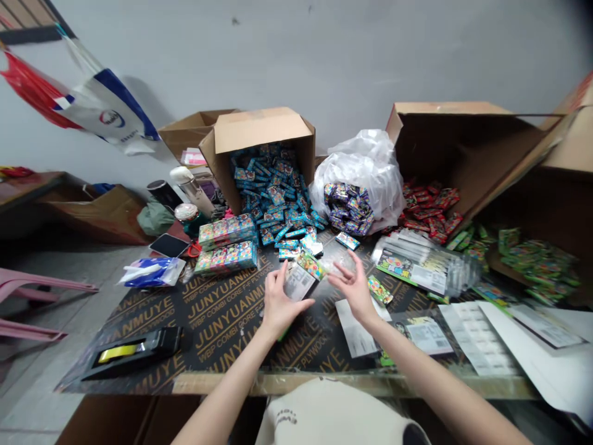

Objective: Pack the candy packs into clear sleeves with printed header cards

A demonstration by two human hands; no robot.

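My left hand (279, 303) grips a small flat packet (300, 281) with a white printed label and a colourful top, tilted above the table. To its right, my right hand (356, 289) is raised with fingers apart and nothing visible in them. A green candy packet (380, 290) lies just beyond my right wrist. Several small blue boxes (290, 247) are scattered behind my hands, with one blue box (347, 240) lying apart. A white paper sheet (354, 327) rests partly under my right forearm.
Blue boxes spill from an open carton (259, 133). A clear plastic bag (356, 161) holds purple packets. Red packets (430, 207) and green packets (537, 262) lie by cartons at right. Wrapped stacks (227, 256), a tape dispenser (134, 352), a phone (169, 245) and clear pouches (417, 266) occupy the table.
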